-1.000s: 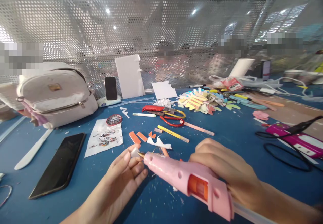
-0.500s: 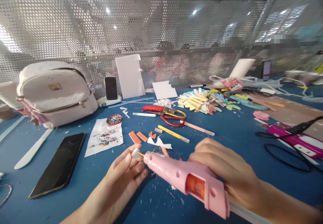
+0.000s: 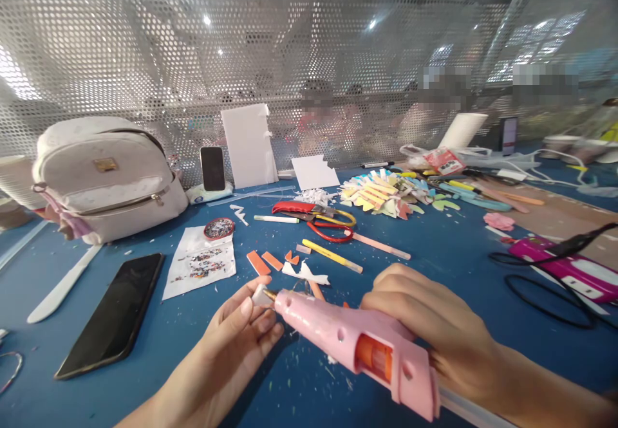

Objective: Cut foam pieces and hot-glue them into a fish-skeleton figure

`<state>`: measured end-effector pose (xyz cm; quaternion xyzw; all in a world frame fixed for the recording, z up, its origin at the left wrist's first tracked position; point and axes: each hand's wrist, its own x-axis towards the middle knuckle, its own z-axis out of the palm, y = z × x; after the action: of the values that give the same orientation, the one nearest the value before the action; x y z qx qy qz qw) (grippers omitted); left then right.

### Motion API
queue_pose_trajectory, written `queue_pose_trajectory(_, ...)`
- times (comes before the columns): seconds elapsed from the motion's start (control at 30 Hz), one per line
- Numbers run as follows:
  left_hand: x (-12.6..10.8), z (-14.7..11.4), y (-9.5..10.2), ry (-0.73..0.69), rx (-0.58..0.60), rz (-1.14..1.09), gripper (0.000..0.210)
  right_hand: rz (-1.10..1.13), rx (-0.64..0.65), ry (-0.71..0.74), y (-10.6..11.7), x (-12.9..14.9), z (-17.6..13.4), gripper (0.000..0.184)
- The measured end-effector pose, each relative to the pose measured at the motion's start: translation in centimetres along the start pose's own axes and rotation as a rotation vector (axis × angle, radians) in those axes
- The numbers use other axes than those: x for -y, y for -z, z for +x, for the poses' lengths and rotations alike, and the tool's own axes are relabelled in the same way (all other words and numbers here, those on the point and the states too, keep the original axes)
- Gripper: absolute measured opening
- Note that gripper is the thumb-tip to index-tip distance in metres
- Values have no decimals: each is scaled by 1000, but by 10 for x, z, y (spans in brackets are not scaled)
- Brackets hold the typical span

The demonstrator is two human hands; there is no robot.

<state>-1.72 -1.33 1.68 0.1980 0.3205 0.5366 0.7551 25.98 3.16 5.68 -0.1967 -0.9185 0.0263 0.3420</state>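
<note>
My right hand [image 3: 429, 312] is wrapped round a pink hot glue gun [image 3: 333, 328], with a clear glue stick [image 3: 470, 409] coming out of its back end. The gun's metal nozzle [image 3: 270, 294] points left and meets a small white piece [image 3: 259, 295]. Thumb and fingers of my left hand [image 3: 241, 325] pinch that white piece. Just beyond my hands lie orange strips [image 3: 258, 263] and a torn white scrap [image 3: 306, 273]. Red-handled scissors [image 3: 333, 230] and a yellow marker [image 3: 332, 255] rest farther back.
At left are a dark phone [image 3: 113, 315], a white plastic knife [image 3: 62, 286] and a pale backpack [image 3: 106, 177]. A paper with small beads [image 3: 203, 264] lies near the middle. A heap of coloured paper pieces [image 3: 381, 190] sits at the back, a magenta power strip [image 3: 564, 267] at right.
</note>
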Motion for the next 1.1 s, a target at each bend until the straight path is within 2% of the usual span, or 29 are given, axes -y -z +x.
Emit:
queue_pose_trajectory(0.17, 0, 0, 1, -5, 66, -4, 48, 8, 11, 1, 0, 0, -1, 19)
queue_pose_trajectory(0.37, 1, 0, 10, 0, 129, -4, 45, 6, 14, 3, 0, 0, -1, 18)
queue_pose_trajectory(0.73, 1, 1, 11, 4, 176, -35, 38, 9, 8, 9, 0, 0, 2, 17)
queue_pose_trajectory(0.93, 1, 1, 13, 12, 131, -27, 49, 19, -6, 18, 2, 1, -2, 17)
queue_pose_trajectory(1.03, 0, 2, 13, -2, 46, -57, 59, 1, -8, 10, 5, 1, -2, 15)
queue_pose_trajectory(1.1, -1, 3, 11, -21, -14, -97, 58, -40, -25, -42, 7, 1, -1, 11)
